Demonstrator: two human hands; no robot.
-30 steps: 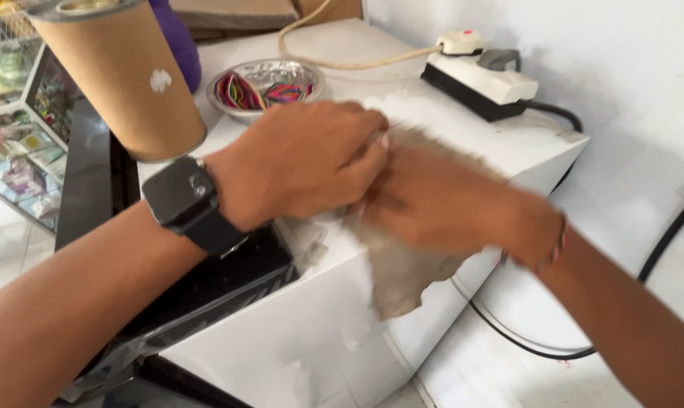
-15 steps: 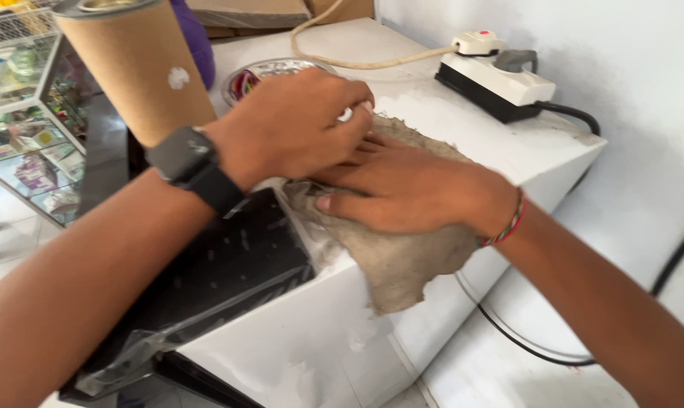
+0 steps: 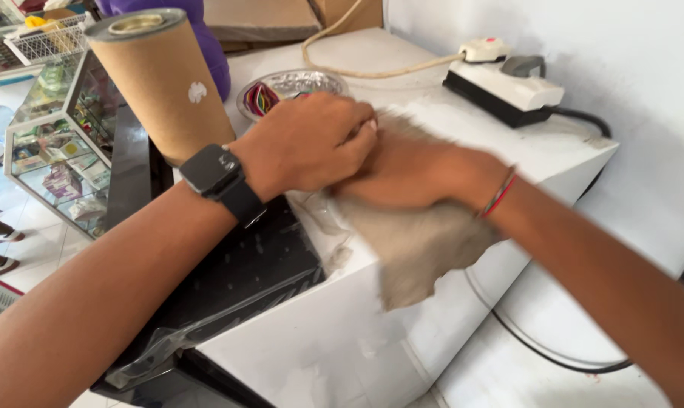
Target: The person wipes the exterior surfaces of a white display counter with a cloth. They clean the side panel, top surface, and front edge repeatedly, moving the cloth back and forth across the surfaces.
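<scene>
A grey-brown cloth [image 3: 425,242] lies on the top of a white box-shaped appliance [image 3: 342,347] and hangs over its front edge. My right hand [image 3: 410,170] presses flat on the cloth, a red and green thread band at its wrist. My left hand [image 3: 308,143], with a black smartwatch on the wrist, rests over the right hand's fingers and the cloth's far edge. Whether either hand grips the cloth is hidden by the overlap and blur.
A tall brown cardboard tube [image 3: 164,83] stands at the back left beside a shallow metal bowl [image 3: 289,87] of coloured bands. A white and black power strip [image 3: 504,91] with cables lies at the back right. A black panel [image 3: 236,279] adjoins the appliance; a glass cabinet [image 3: 62,151] stands left.
My right hand has slid across the cloth toward the left and back, under my left hand. The view has shifted slightly, and the cloth hangs further over the front edge.
</scene>
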